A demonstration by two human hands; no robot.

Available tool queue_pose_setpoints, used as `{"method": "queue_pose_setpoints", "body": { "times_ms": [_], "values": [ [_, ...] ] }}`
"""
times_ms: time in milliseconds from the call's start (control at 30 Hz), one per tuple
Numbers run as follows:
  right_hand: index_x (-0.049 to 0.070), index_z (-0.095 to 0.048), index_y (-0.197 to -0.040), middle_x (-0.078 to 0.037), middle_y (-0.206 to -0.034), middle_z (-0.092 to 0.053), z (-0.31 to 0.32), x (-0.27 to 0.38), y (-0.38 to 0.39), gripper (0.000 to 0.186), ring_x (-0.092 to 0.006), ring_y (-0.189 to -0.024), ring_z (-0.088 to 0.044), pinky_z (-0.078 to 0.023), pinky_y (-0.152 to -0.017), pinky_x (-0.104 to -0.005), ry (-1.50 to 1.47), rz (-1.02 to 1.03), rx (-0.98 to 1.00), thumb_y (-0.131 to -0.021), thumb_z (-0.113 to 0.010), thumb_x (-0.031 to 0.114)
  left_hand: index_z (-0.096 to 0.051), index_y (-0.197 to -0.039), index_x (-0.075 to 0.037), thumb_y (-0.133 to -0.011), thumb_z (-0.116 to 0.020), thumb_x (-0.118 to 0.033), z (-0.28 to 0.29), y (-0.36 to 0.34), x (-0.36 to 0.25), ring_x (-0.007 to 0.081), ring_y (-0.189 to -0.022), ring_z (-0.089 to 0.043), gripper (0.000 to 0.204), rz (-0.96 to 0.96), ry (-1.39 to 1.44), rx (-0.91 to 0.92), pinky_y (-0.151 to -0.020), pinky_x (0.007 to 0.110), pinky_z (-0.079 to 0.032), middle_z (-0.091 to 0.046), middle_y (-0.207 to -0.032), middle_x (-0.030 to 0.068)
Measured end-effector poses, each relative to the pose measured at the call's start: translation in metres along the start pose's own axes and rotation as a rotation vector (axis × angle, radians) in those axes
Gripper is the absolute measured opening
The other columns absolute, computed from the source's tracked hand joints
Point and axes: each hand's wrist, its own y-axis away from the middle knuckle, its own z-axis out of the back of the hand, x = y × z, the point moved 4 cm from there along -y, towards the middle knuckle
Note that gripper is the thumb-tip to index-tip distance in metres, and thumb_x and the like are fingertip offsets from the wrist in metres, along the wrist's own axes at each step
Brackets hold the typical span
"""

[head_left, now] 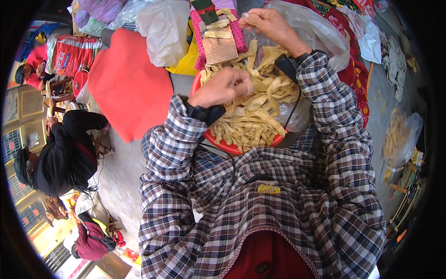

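Observation:
A red round basin (223,145) rests on my lap, heaped with pale yellow dried leaf strips (253,116). My left hand (223,87) is curled over the heap, fingers pinched on some strips. My right hand (267,22) is raised past the basin's far edge, fingers closed on a strip end near a flat stack of folded strips (219,44). That stack lies on a pink dotted cloth (239,32). Both wrists wear black bands with a cable.
A red cushion-like bag (127,83) sits at the left, with clear plastic bags (165,28) behind it. A plastic bag of more strips (399,135) lies on the floor at the right. A person in black (65,153) crouches at the left; other people sit beyond.

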Motion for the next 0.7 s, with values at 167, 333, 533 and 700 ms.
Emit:
{"method": "queue_pose_setpoints", "body": {
  "times_ms": [167,333,533,700],
  "values": [
    [0.006,-0.069,-0.103,-0.002,-0.090,-0.068,-0.018,0.028,0.028,0.052,-0.0116,-0.082,-0.063,-0.051,-0.070,-0.0269,-0.209,-0.187,0.445,-0.095,-0.049,0.053,-0.057,-0.095,-0.004,-0.099,-0.052,-0.022,0.036,0.007,-0.026,0.0065,-0.066,-0.047,0.019,-0.031,0.245,-0.273,-0.061,0.022,-0.043,-0.051,-0.074,-0.0035],
    [0.005,-0.069,-0.095,0.001,-0.071,-0.061,-0.026,0.041,0.035,0.051,-0.0072,-0.063,-0.057,-0.046,-0.059,-0.0192,-0.238,-0.228,0.506,-0.095,-0.052,0.052,-0.056,-0.089,-0.004,-0.098,-0.053,-0.023,0.049,0.008,-0.033,0.0056,-0.060,-0.047,0.021,-0.073,0.453,-0.411,-0.058,0.021,-0.043,-0.050,-0.072,-0.0036],
    [0.007,-0.061,-0.074,0.008,-0.051,-0.040,-0.016,0.052,0.039,0.044,-0.0025,-0.045,-0.033,-0.031,-0.045,-0.0196,-0.402,-0.205,0.573,-0.096,-0.054,0.043,-0.057,-0.108,-0.003,-0.092,-0.064,-0.026,0.067,0.024,-0.040,0.0043,-0.061,-0.046,0.029,-0.037,0.301,-0.350,-0.059,0.019,-0.042,-0.056,-0.077,-0.0039],
    [0.005,-0.059,-0.074,0.006,-0.049,-0.041,-0.001,0.072,0.039,0.048,-0.0037,-0.044,-0.038,-0.034,-0.044,-0.0191,-0.434,-0.163,0.591,-0.101,-0.044,0.043,-0.060,-0.114,-0.003,-0.089,-0.068,-0.029,0.079,0.038,-0.041,0.0035,-0.068,-0.051,0.037,0.009,0.174,-0.391,-0.060,0.018,-0.040,-0.063,-0.086,-0.0024]
  ]
}}
